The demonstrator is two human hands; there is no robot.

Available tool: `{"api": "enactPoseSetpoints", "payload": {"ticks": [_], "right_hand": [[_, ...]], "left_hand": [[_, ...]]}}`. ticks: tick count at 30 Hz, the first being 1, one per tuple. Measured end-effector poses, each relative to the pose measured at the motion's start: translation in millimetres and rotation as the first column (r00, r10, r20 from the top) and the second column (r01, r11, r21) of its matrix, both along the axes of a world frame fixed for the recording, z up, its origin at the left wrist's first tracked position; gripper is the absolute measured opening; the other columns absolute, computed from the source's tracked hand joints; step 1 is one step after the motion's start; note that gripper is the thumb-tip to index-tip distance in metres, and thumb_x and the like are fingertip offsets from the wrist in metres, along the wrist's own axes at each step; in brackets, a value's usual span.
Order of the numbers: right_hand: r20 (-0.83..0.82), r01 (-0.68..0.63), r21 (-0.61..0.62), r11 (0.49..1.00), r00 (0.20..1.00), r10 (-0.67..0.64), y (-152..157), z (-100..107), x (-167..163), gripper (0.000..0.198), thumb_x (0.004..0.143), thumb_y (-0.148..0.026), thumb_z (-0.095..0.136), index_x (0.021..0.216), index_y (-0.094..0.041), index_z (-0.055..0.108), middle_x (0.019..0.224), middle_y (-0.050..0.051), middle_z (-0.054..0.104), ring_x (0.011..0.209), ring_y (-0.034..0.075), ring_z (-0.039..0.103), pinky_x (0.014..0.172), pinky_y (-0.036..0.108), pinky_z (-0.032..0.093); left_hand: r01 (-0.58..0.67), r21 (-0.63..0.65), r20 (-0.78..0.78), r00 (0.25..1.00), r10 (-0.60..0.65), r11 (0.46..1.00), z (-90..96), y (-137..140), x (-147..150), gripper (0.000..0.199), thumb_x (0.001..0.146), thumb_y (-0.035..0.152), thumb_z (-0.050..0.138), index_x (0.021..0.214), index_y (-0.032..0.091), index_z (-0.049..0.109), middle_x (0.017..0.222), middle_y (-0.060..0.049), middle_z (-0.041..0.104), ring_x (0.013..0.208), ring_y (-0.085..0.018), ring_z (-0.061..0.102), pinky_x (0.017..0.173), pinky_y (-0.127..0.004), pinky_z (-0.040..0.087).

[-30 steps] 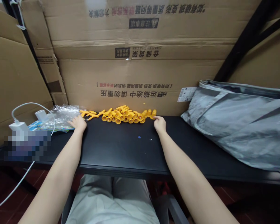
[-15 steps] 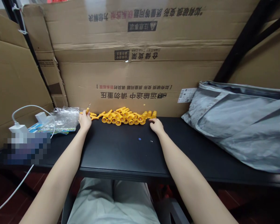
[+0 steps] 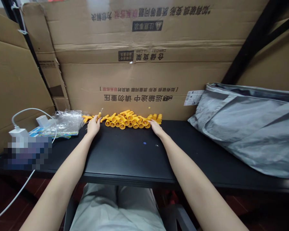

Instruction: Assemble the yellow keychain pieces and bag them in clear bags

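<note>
My left hand [image 3: 93, 126] pinches a small yellow piece with a thin metal tip [image 3: 100, 114], which points upward. Beside that hand lie several branched yellow pieces [image 3: 87, 118]. A heap of yellow cone-shaped pieces [image 3: 127, 120] rests against the cardboard, many with their hollow ends facing me. My right hand [image 3: 156, 127] reaches to the heap's right end, its fingers stretched out against the cones there. Just behind those fingers stand several yellow stubby pieces [image 3: 160, 116]. Whether the right fingertips grip a cone is too small to make out.
Clear plastic wrapping [image 3: 66, 122] and a white charger with a cable [image 3: 19, 132] lie at the left. A grey bag [image 3: 243, 128] fills the right side of the black table [image 3: 125, 154]. Upright cardboard [image 3: 135, 73] closes off the back.
My left hand has moved to the right with the yellow piece in it. My right hand has moved left, and its fingers now reach the heap.
</note>
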State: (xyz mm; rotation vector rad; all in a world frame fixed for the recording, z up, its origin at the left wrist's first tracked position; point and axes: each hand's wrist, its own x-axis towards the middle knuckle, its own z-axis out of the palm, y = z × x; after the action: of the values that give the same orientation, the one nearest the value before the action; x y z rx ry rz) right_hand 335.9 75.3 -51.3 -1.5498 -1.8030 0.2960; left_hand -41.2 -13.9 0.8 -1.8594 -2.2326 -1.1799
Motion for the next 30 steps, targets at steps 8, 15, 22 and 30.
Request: {"api": "enactPoseSetpoints", "payload": {"ticks": [8, 15, 22, 30], "right_hand": [[-0.033, 0.073, -0.138, 0.988, 0.996, -0.078, -0.7, 4.6, -9.6, 0.043, 0.091, -0.042, 0.035, 0.122, -0.03, 0.063, 0.137, 0.005, 0.055, 0.135, 0.031, 0.038, 0.111, 0.058, 0.021], [-0.099, 0.119, -0.054, 0.991, 0.987, -0.124, -0.9, -0.9, -5.5, 0.04, 0.09, -0.048, 0.037, 0.105, -0.025, 0.067, 0.119, 0.012, 0.06, 0.122, 0.031, 0.049, 0.105, 0.054, 0.034], [-0.094, 0.227, 0.07, 0.971, 0.971, -0.22, -27.7, 13.3, -11.7, 0.035, 0.09, -0.04, 0.039, 0.113, -0.022, 0.058, 0.116, 0.015, 0.051, 0.102, 0.028, 0.058, 0.095, 0.048, 0.042], [-0.183, 0.122, 0.294, 0.948, 0.981, -0.069, -45.3, 40.4, -32.9, 0.031, 0.083, -0.025, 0.045, 0.114, -0.02, 0.043, 0.118, 0.015, 0.05, 0.092, 0.024, 0.059, 0.088, 0.041, 0.047]], "left_hand": [[0.123, 0.048, -0.08, 0.99, -0.119, 0.991, -3.8, -1.1, 5.1, 0.031, 0.092, 0.039, 0.042, 0.112, 0.024, 0.059, 0.086, -0.004, 0.067, 0.082, -0.019, 0.062, 0.072, -0.026, 0.042], [0.169, 0.051, -0.103, 0.981, -0.163, 0.984, -3.6, -2.5, 7.4, 0.03, 0.092, 0.038, 0.044, 0.114, 0.023, 0.058, 0.089, -0.005, 0.067, 0.085, -0.02, 0.062, 0.075, -0.027, 0.043], [0.183, 0.057, -0.109, 0.978, -0.176, 0.982, -2.6, -3.3, 7.5, 0.029, 0.089, 0.038, 0.047, 0.112, 0.023, 0.058, 0.078, -0.002, 0.062, 0.075, -0.018, 0.059, 0.071, -0.027, 0.043], [0.255, 0.079, -0.141, 0.96, -0.243, 0.964, -0.5, -5.2, 12.9, 0.028, 0.083, 0.035, 0.056, 0.108, 0.022, 0.059, 0.068, 0.002, 0.053, 0.065, -0.015, 0.054, 0.066, -0.023, 0.04]]}}
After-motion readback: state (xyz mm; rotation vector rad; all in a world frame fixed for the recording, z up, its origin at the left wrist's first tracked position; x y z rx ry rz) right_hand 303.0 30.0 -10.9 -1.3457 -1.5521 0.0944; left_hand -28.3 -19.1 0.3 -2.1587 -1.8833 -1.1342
